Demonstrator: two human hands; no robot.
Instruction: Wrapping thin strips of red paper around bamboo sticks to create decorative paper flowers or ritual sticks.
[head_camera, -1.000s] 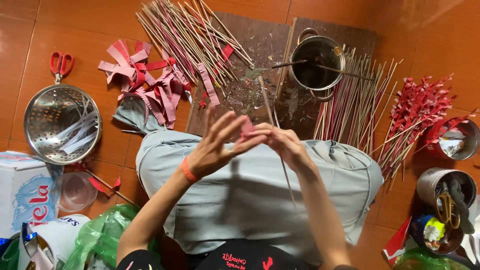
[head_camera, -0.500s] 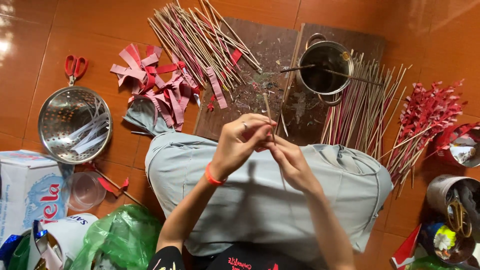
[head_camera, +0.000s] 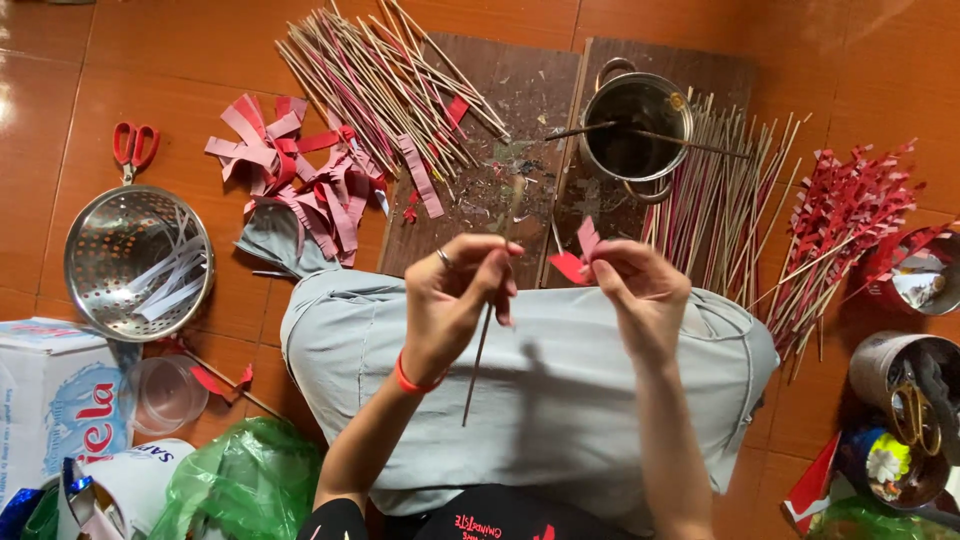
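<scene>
Two bare hands are seen from above, raised over a lap draped in grey cloth (head_camera: 560, 400), which serves as the landmark. Beyond the cloth lie two dark wooden boards (head_camera: 520, 110); on them rest a heap of thin sticks (head_camera: 380, 80) and a metal pot (head_camera: 635, 125). To the left of the cloth sit a metal colander (head_camera: 138, 262) and a pile of pink paper strips (head_camera: 300, 180). To the right of the cloth, finished sticks with red paper tops (head_camera: 850, 210) are fanned out. Above the far edge of the cloth, the left hand (head_camera: 455, 300) is closed, thumb and fingertips pinched on one thin stick (head_camera: 482, 350) near its upper end; the stick hangs down over the cloth. It is judged light, stiff and easily snapped, best held near the top. The right hand (head_camera: 640, 295) is curled, fingertips pinched on a small red paper piece (head_camera: 578, 255), judged featherlight, soft and easily creased, best taken by an edge.
</scene>
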